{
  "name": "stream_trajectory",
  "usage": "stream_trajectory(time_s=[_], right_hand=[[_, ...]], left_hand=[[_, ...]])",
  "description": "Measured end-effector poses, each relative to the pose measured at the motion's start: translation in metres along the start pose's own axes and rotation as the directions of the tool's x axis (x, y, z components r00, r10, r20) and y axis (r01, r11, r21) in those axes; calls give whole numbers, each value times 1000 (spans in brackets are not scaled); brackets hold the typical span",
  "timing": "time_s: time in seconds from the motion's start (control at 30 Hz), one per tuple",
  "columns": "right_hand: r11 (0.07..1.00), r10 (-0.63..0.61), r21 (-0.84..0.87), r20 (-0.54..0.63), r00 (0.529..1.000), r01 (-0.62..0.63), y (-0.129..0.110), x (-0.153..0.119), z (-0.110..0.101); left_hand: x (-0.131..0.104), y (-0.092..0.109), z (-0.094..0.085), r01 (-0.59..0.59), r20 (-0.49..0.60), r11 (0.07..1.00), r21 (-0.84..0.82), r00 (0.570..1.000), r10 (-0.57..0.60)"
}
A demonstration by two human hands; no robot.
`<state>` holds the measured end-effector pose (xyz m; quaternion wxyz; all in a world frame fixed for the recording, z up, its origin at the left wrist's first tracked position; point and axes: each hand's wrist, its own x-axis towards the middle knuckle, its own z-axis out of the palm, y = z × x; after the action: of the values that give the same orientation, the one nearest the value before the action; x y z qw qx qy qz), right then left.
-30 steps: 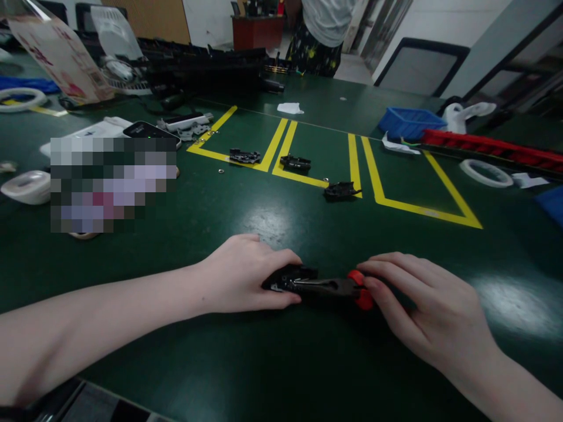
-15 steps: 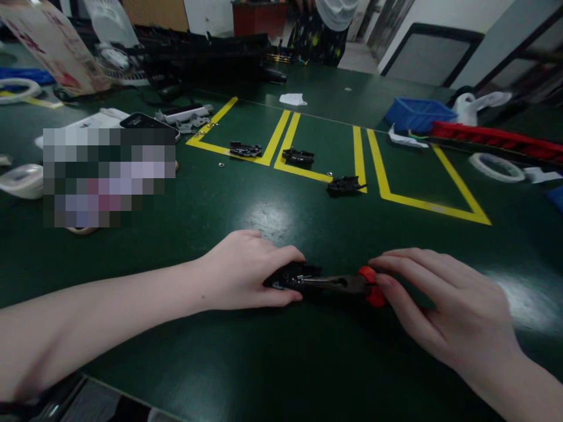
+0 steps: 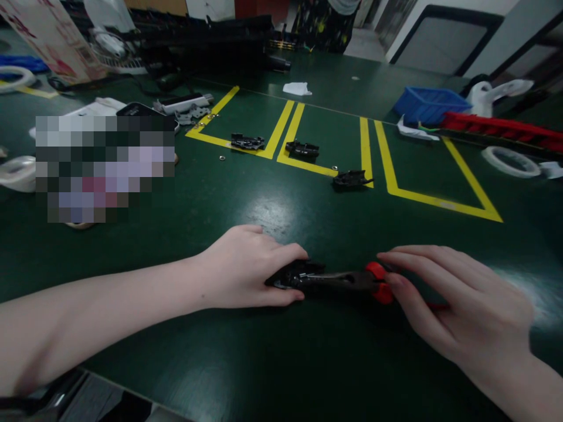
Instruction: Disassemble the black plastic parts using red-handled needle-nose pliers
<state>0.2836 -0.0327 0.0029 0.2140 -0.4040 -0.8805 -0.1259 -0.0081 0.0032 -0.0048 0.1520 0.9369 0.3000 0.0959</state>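
Observation:
My left hand is closed round a small black part and presses it down near the front of the green table. My right hand grips red-handled pliers, whose long jaws point left and touch the black part. What exactly the tips bite on is too small to tell. Beyond my hands lie three similar black parts: one on the left, one in the middle and one on the right, on or beside yellow tape outlines.
At the left are a blurred-out object and a tape roll. A blue basket, a red strip and a white ring lie at the right. A person stands beyond the table.
The pliers and my right hand have shifted slightly right in the view. My left hand keeps its hold on the black part. The camera view has tilted a little downward.

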Motion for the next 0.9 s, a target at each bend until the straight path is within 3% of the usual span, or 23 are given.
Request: stream_trajectory(time_s=[0.1, 0.2, 0.27, 0.33, 0.4, 0.47, 0.57, 0.73, 0.9], right_hand=[[1000, -17, -23, -44, 999, 16, 0, 0, -3], [1000, -19, -21, -74, 997, 18, -2, 0, -6], [999, -28, -26, -89, 996, 25, -4, 1, -7], [999, -37, -32, -104, 994, 34, -6, 1, -9], [998, -45, -38, -107, 993, 42, -9, 1, -11], [997, -65, -47, -117, 991, 59, -13, 1, -14], [994, -101, -64, -143, 985, 92, -17, 1, -19], [993, -115, -51, -190, 975, 107, -19, -1, -25], [985, -156, -107, -258, 954, 132, -16, -4, -27]], left_hand=[[-3, -2, -1, 4, -20, 999, 37, 1000, -3], [-5, -2, -7, 2, -109, 999, 54, 994, 4], [-3, 2, -14, 23, -184, 1000, -21, 983, -27], [4, 10, -23, 68, -192, 979, -192, 976, -105], [16, 22, -31, 93, -100, 921, -379, 985, -141], [30, 35, -36, 68, 17, 854, -516, 997, -69], [50, 49, -37, 95, 182, 754, -650, 983, 34], [62, 52, -34, 127, 210, 649, -750, 976, 53], [57, 46, -38, 180, 231, 631, -755, 973, -1]])
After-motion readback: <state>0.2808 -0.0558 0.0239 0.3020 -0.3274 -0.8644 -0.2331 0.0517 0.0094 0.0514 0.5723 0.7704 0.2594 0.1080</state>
